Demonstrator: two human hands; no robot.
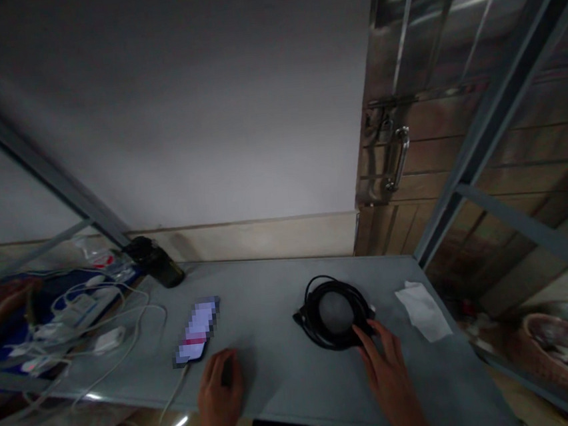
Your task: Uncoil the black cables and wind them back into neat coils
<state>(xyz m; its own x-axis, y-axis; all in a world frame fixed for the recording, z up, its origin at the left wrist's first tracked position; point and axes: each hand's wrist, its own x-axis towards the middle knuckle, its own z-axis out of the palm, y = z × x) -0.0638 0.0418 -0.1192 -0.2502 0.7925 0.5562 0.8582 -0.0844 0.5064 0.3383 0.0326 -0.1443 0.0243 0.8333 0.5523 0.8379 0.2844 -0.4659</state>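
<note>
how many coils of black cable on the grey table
1: the black cable coil lies on the grey table, with the right hand touching its near right side.

Black cable coil (316, 313) lies flat on the grey tabletop (291, 386), right of centre. Right hand (386, 364) has outstretched fingers touching its near right edge. Left hand (220, 383) is near the front edge, fingers curled; can't tell if the dark patch inside is an object or shadow. Lit phone (198, 332) just beyond it, white cord (174, 398) from its near end. Crumpled white paper (424, 310) right of coil. Dark bottle (161, 263) at back left, tangled white cables (134, 328) further left.
</note>
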